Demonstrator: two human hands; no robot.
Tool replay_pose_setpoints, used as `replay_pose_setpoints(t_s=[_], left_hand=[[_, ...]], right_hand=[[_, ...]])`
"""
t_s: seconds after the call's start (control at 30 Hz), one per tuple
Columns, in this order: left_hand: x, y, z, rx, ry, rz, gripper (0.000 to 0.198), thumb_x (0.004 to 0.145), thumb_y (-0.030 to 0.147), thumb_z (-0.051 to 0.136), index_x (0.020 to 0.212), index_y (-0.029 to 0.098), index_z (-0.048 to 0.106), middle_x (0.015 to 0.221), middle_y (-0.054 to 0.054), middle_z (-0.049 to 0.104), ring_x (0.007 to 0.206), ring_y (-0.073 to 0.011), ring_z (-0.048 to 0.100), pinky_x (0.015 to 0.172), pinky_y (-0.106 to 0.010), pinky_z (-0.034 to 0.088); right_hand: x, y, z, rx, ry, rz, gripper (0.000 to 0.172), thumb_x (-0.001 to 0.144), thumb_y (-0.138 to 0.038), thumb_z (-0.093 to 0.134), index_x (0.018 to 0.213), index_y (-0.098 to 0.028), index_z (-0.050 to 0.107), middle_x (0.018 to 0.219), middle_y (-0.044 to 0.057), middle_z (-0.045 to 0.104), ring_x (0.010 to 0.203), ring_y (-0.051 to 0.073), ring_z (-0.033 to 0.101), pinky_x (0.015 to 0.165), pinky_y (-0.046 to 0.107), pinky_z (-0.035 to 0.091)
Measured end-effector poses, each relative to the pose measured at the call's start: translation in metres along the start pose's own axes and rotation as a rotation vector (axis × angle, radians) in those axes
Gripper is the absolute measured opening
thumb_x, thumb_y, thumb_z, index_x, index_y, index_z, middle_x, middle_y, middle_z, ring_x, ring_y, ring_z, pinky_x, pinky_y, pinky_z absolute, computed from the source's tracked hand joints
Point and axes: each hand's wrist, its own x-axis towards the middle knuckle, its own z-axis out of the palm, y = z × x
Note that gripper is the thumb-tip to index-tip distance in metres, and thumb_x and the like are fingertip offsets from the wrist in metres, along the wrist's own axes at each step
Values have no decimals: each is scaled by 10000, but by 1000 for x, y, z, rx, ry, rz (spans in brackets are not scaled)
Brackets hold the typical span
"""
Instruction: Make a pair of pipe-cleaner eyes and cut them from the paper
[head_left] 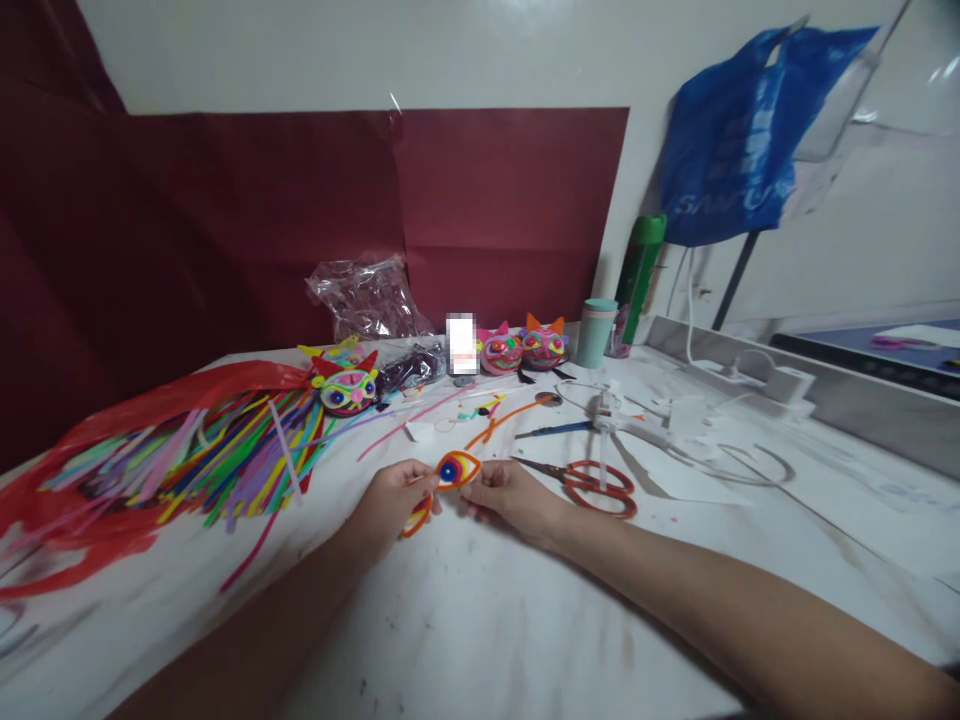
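Between my two hands is an eye-shaped pipe-cleaner piece (459, 470), orange outside, yellow inside, with a blue centre. My left hand (397, 492) pinches its left end with thumb and finger. At its right end my right hand (508, 497) has its fingers closed on the edge. A second orange-rimmed pipe-cleaner piece (417, 518) shows under my left fingers; whether they also grip it I cannot tell. Just right of my right hand lie scissors (600, 488) with orange handles. Loose orange pipe cleaners (506, 420) lie beyond my hands.
Many coloured pipe cleaners (217, 450) spread over a red plastic bag (97, 415) at left. Several decorated animal heads (544, 342) stand at the back. A hot glue gun (606, 410), a power strip (735, 375), a mint cup (598, 335) and a green bottle (639, 280) are at right.
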Motion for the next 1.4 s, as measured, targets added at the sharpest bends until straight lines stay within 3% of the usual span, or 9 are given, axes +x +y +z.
replay_pose_setpoints(t_s=[0.23, 0.5, 0.67, 0.83, 0.97, 1.03, 1.13, 1.27, 1.4], left_hand=[[2, -1, -1, -60, 87, 21, 235, 634, 384, 626, 697, 178, 533, 462, 26, 597, 319, -73, 423, 308, -163, 223], [15, -1, -19, -106, 258, 85, 281, 614, 413, 633, 717, 170, 537, 487, 23, 592, 342, -79, 442, 326, -178, 268], [25, 2, -39, -79, 387, 161, 306, 645, 462, 565, 771, 189, 511, 561, 43, 579, 425, -79, 496, 375, -176, 318], [27, 0, -48, 145, 220, 119, 242, 660, 422, 547, 709, 185, 539, 496, 24, 585, 336, -87, 428, 326, -193, 262], [21, -3, -41, 419, 83, 109, 133, 633, 307, 568, 674, 183, 597, 380, 32, 541, 288, -107, 387, 323, -208, 240], [19, -3, -39, 537, 89, 172, 129, 651, 306, 562, 681, 193, 617, 424, 25, 565, 365, -137, 483, 378, -225, 314], [20, -1, -41, 678, 149, 310, 153, 680, 329, 556, 716, 203, 636, 680, -28, 671, 653, -206, 624, 586, -288, 445], [24, -1, -46, 791, 233, 474, 193, 716, 334, 523, 791, 200, 640, 907, -77, 670, 927, -265, 587, 846, -375, 430], [25, -4, -43, 823, 268, 613, 184, 777, 299, 470, 812, 203, 624, 912, -70, 653, 951, -248, 563, 868, -368, 430]], right_hand=[[0, -3, -2, -31, 77, -15, 406, 544, -502, 761, 610, -158, 555, 527, -23, 562, 450, 78, 463, 485, 228, 336], [9, -12, -23, -250, 298, -159, 442, 737, -559, 557, 523, -184, 462, 447, -56, 404, 435, 79, 349, 463, 239, 274], [17, -23, -50, -422, 461, -300, 314, 683, -481, 627, 748, -189, 531, 621, -38, 514, 561, 113, 441, 537, 240, 338], [18, -32, -67, -623, 518, -322, 329, 764, -471, 504, 584, -197, 472, 541, -18, 501, 509, 124, 429, 522, 258, 342], [19, -34, -77, -793, 538, -349, 269, 808, -394, 462, 646, -187, 519, 598, 4, 566, 558, 144, 497, 558, 259, 375], [22, -32, -82, -891, 505, -344, 185, 792, -305, 483, 700, -175, 576, 652, 21, 617, 597, 153, 537, 583, 256, 394], [24, -26, -85, -1050, 408, -319, 124, 733, -173, 523, 710, -168, 644, 700, 35, 670, 638, 160, 581, 616, 247, 411], [21, -27, -86, -1246, 364, -311, 173, 740, -117, 528, 734, -173, 692, 811, 62, 703, 746, 177, 615, 683, 242, 417], [24, -45, -91, -1394, 405, -294, 259, 836, -142, 446, 874, -162, 701, 902, 87, 704, 788, 187, 620, 698, 253, 417]])
